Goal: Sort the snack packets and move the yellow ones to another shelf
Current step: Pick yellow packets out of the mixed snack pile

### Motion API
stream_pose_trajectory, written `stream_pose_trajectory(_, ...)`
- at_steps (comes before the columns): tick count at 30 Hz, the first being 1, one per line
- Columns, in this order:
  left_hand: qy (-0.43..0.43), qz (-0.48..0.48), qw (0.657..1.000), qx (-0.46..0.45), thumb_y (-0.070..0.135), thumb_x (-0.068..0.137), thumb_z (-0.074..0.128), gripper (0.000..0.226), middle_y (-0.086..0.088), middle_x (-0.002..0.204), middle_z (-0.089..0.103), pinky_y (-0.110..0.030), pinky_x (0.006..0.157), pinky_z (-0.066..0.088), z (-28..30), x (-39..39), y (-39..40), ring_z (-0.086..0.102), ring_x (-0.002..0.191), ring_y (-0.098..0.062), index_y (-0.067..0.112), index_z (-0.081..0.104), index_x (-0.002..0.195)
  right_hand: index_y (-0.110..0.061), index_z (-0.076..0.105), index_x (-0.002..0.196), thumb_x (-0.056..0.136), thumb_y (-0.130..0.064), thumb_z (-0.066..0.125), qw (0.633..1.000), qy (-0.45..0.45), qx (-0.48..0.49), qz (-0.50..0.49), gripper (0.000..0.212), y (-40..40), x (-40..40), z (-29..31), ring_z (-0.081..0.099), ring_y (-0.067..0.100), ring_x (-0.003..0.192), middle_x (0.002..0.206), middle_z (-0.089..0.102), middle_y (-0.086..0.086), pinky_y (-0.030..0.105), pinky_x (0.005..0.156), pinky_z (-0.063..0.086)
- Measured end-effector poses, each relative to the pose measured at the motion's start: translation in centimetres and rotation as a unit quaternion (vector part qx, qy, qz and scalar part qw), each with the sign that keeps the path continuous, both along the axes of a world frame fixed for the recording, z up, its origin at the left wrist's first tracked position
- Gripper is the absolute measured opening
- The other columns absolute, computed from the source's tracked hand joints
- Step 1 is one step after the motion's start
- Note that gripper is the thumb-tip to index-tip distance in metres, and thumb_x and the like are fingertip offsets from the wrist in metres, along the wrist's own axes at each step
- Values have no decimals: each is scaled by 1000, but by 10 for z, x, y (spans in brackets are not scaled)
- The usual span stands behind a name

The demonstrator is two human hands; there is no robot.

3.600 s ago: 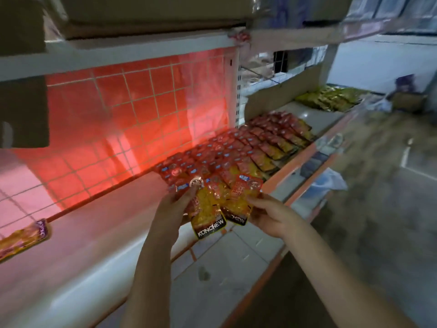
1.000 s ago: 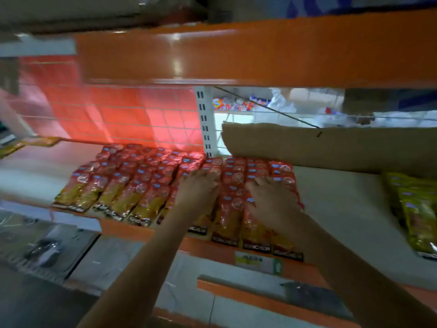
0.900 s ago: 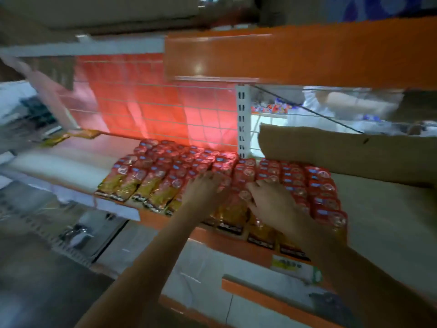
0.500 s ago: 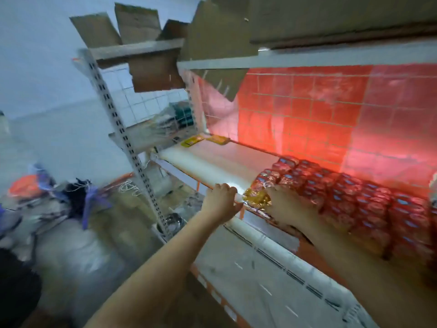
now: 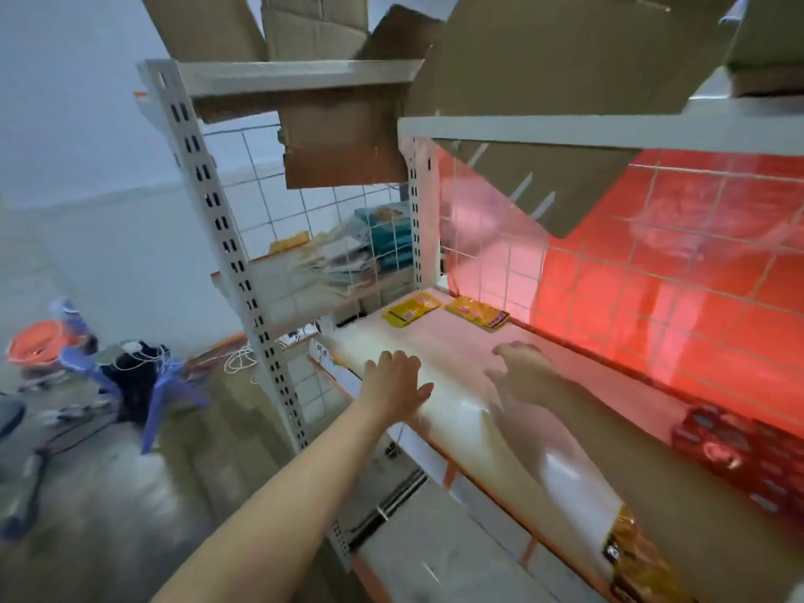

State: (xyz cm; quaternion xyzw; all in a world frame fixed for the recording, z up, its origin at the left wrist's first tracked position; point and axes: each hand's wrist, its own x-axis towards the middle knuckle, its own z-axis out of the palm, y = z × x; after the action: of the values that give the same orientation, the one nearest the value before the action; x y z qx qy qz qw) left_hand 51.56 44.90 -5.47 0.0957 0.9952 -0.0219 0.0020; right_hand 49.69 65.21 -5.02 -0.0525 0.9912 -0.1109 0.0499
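Yellow packets point(image 5: 443, 310) ahead at shelf's point(image 5: 565, 385) far end; R hand point(image 5: 517, 376) nearer, L hand point(image 5: 393, 385) on edge; both empty, fingers relaxed.

- Pale wall point(image 5: 87, 124) behind a grey concrete floor point(image 5: 87, 493).
- White slotted upright point(image 5: 226, 237) carries wire-grid shelving point(image 5: 304, 202).
- Cardboard sheets point(image 5: 343, 137) hang overhead.
- Orange bucket point(image 5: 37, 341) beside a blue plastic stool point(image 5: 165, 385).

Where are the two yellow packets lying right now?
The two yellow packets lie side by side at the shelf's far left end, by the red back panel, beyond both hands.
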Motion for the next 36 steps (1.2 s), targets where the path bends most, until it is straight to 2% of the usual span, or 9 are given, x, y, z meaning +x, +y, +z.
stream_pose_trajectory(6, 3, -3, 997, 71, 45, 95, 45, 49, -12, 130, 54, -39, 97, 38, 7, -113, -20, 46, 122, -30, 15, 48, 134, -14, 56, 120, 91, -36, 51, 994, 33, -72, -80, 37, -8, -121, -4, 51, 30, 119, 124, 56, 14, 36, 95, 44)
stream_pose_trajectory(12, -31, -22, 998, 56, 42, 96, 41, 54, -16, 142, 36, -37, 100, 35, -12, -194, -18, 32, 129, -34, 6, 38, 136, -15, 58, 105, 91, -20, 46, 991, -10, 9, -136, 19, -12, -165, -29, 55, 29, 111, 117, 59, 13, 35, 89, 46)
stream_pose_trajectory(15, -61, -39, 994, 86, 41, 96, 42, 58, -14, 149, 27, -38, 108, 27, -28, -220, -11, 21, 137, -31, 8, 30, 141, -10, 57, 114, 91, -31, 52, 982, -2, 6, -191, 31, -16, -164, -39, 50, 31, 113, 116, 55, 15, 34, 90, 43)
stream_pose_trajectory(19, -15, -83, 992, 97, 37, 94, 45, 45, -12, 134, 49, -31, 101, 32, -37, -239, -13, 41, 125, -29, 9, 45, 130, -15, 54, 121, 77, -46, 66, 963, -37, 0, -268, 55, -20, -160, -33, 48, 31, 116, 121, 52, 14, 32, 93, 42)
stream_pose_trajectory(25, -73, -152, 966, 196, 40, 94, 40, 38, -9, 107, 65, -29, 81, 42, -18, -247, -28, 60, 100, -27, 10, 56, 112, -14, 54, 78, 91, -10, 53, 893, -63, -277, -350, 13, -36, -122, -19, 51, 12, 65, 84, 59, 6, 10, 50, 39)
stream_pose_trajectory(27, -109, -166, 933, 300, 38, 91, 45, 30, -4, 91, 62, -27, 72, 39, -11, -240, -27, 58, 87, -24, 13, 61, 98, -17, 50, 75, 94, -5, 50, 829, -39, -412, -375, 22, -43, -94, -20, 51, 11, 61, 75, 55, 3, 10, 48, 42)
stream_pose_trajectory(30, -278, -130, 787, 536, 31, 86, 60, 16, -5, 77, 61, -32, 73, 46, 0, -226, -13, 55, 76, -23, 18, 59, 76, -3, 57, 95, 90, 0, 55, 696, 29, -601, -392, 6, -50, -44, -14, 67, 29, 70, 84, 65, 21, 35, 57, 54)
stream_pose_trajectory(32, -384, -123, 693, 598, 15, 90, 61, 8, -9, 76, 66, -35, 73, 48, 5, -213, 4, 58, 74, -27, 14, 63, 82, 2, 58, 105, 87, 4, 58, 692, 54, -593, -408, 19, -44, -15, -16, 69, 17, 65, 80, 68, 15, 26, 55, 54)
stream_pose_trajectory(36, -495, -176, 628, 574, 0, 91, 54, 14, -2, 73, 69, -26, 55, 56, 21, -163, 57, 68, 62, -15, 10, 63, 90, 8, 58, 112, 87, 8, 54, 647, 109, -607, -447, 25, -28, 59, -6, 66, 4, 57, 77, 68, 3, 15, 52, 51)
